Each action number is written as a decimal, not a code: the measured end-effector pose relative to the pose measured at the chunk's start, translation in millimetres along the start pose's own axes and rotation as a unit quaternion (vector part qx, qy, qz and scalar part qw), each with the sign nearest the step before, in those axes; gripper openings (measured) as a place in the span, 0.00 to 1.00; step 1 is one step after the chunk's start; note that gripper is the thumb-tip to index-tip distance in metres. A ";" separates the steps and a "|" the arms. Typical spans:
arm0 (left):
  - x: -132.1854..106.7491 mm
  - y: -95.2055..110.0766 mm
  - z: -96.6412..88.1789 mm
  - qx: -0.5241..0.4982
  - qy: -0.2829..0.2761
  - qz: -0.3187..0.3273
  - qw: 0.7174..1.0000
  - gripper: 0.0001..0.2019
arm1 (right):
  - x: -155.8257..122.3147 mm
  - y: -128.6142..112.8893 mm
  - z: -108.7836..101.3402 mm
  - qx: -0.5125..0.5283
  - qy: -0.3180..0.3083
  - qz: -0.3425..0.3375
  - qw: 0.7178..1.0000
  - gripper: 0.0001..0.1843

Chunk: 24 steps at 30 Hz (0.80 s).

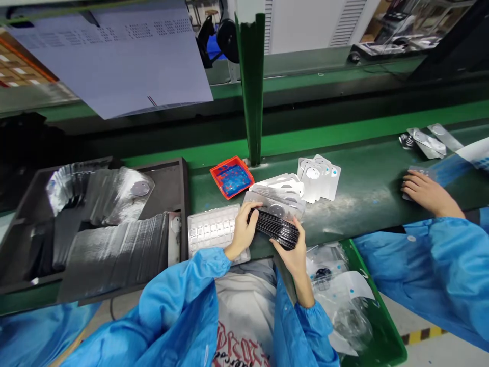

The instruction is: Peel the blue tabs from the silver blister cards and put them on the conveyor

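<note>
A thick stack of thin black sheets (275, 228) is held between my two hands, edges facing up. My left hand (245, 228) grips its left end, and my right hand (293, 248) closes round its right end. Just behind the stack lie fanned clear and silvery sheets (275, 198), each with a round mark. More pale flat cards (319, 177) with round spots lie to the right of those. Beside my left hand is a clear plastic tray with small square pockets (212, 229). A small red dish (232, 177) with blue contents and red bits stands behind it.
At left, a dark tray (186, 204) holds rows of packed sheets (118, 252). A green bin (385, 326) with plastic scraps stands low at right. A co-worker's hand (430, 192) rests on the bench at right. A green post (252, 86) rises ahead; a paper sheet (126, 61) hangs upper left.
</note>
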State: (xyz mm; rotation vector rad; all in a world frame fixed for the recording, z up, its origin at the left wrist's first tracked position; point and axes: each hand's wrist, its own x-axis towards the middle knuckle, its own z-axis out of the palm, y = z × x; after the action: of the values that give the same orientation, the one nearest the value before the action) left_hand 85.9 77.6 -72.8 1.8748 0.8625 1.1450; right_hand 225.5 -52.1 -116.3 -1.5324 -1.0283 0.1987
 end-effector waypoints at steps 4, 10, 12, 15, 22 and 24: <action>1.4 6.8 4.3 -0.011 0.042 -0.006 0.999 0.07 | -2.7 2.0 -2.4 -0.010 -0.003 -0.025 1.000 0.40; 0.0 10.6 7.8 -0.020 0.053 -0.012 0.998 0.05 | -5.9 -6.3 -4.8 0.024 -0.019 -0.039 0.999 0.55; -0.4 11.2 10.0 -0.023 0.052 -0.019 0.998 0.05 | -6.6 -11.4 -0.6 0.052 -0.004 -0.029 0.998 0.49; 0.0 11.8 12.4 -0.027 0.057 -0.026 0.998 0.04 | -6.2 -17.4 10.0 0.063 0.075 0.011 0.995 0.31; 2.3 12.0 10.1 -0.032 0.051 -0.028 0.998 0.04 | -4.7 -8.3 22.7 0.019 0.150 0.079 0.985 0.24; 3.1 12.6 8.5 -0.031 0.042 -0.031 0.998 0.03 | -4.7 -3.6 22.4 0.018 0.150 0.083 0.985 0.22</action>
State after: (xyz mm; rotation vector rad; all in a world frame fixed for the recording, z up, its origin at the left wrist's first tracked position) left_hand 96.8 72.0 -63.3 1.7481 0.9146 1.2062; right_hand 206.6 -39.7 -121.1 -1.5604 -0.6574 0.0966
